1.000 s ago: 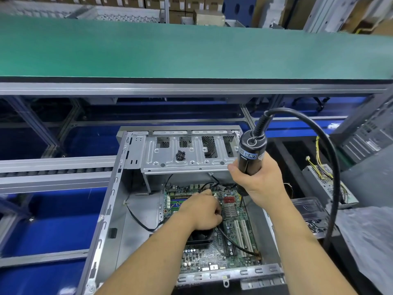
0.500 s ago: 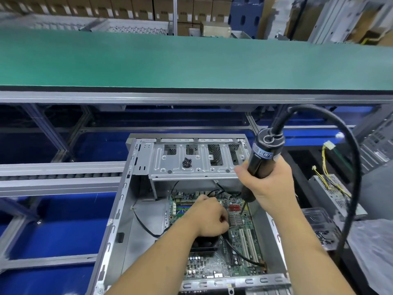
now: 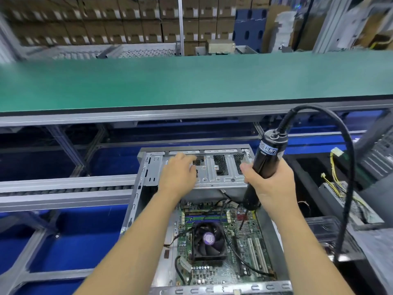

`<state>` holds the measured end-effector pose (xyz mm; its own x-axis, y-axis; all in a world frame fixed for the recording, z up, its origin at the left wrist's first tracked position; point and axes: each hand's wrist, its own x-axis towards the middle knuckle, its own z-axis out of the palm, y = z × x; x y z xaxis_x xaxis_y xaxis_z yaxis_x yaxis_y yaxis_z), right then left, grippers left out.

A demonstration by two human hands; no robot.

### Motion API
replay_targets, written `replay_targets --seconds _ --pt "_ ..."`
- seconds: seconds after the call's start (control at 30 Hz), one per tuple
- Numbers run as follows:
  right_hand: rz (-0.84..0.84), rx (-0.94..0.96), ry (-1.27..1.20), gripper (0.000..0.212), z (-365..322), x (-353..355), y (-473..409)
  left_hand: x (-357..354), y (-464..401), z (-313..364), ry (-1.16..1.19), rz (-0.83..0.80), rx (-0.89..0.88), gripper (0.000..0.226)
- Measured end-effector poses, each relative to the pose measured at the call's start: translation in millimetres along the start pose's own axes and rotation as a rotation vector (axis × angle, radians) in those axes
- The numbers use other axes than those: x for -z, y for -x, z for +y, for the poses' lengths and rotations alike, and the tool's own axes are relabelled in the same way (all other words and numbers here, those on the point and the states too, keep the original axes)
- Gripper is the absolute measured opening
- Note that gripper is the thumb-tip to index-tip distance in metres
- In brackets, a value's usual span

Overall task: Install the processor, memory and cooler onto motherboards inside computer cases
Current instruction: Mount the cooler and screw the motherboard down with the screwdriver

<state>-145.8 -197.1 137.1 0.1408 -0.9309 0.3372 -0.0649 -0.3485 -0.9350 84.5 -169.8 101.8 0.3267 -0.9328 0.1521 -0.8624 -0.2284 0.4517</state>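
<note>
While the right hand (image 3: 269, 184) is gripping the upright screwdriver (image 3: 265, 165), the open left hand (image 3: 178, 175) is reaching far over the screws (image 3: 197, 173), left of the tool.

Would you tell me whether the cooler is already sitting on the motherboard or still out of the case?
In place: the cooler sits flat on the motherboard inside the case, fan facing up. Neither hand touches it.
</note>
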Motion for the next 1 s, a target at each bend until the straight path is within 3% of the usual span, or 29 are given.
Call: replay_targets --seconds 0.1,0.27,0.4,0.47,0.53,0.6,0.7,0.87,1.0 --pt "0.001 0.024 -0.039 0.044 -15.0 2.3 1.7 8.8 5.3 -10.4 -0.124 0.052 -0.05 0.041" --pt "0.054 0.25 -0.235 0.01 -82.3 -1.9 1.0 17.6 12.6 -1.3 -0.145 0.041 -0.32 0.047" --pt "0.157 0.527 -0.217 0.012 -126.5 24.1 4.7 13.9 20.8 -9.3 -0.203 0.049 -0.197 0.055" --pt "0.269 0.543 -0.062 0.029 -132.3 42.0 7.8 10.6 28.2 -18.2 -0.244 0.026 -0.118 0.058" --pt "0.384 0.474 0.126 0.053 -131.0 56.8 10.2 7.2 35.3 -25.0 -0.234 0.006 -0.065 0.061" --pt "0.399 0.41 0.211 0.036 -123.4 70.2 13.2 1.7 43.3 -23.4 -0.207 -0.009 -0.057 0.062" --pt "0.378 0.209 0.274 0.035 -99.2 87.3 17.0 -8.0 55.0 -2.5 -0.122 -0.057 -0.151 0.06" --pt "0.223 -0.31 0.412 0.055 -26.1 109.4 26.0 -33.2 70.6 48.3 -0.083 -0.155 -0.286 0.056" --pt "0.079 -0.543 0.457 0.048 37.5 112.4 38.3 -52.3 76.9 94.1 -0.07 -0.197 -0.336 0.053"
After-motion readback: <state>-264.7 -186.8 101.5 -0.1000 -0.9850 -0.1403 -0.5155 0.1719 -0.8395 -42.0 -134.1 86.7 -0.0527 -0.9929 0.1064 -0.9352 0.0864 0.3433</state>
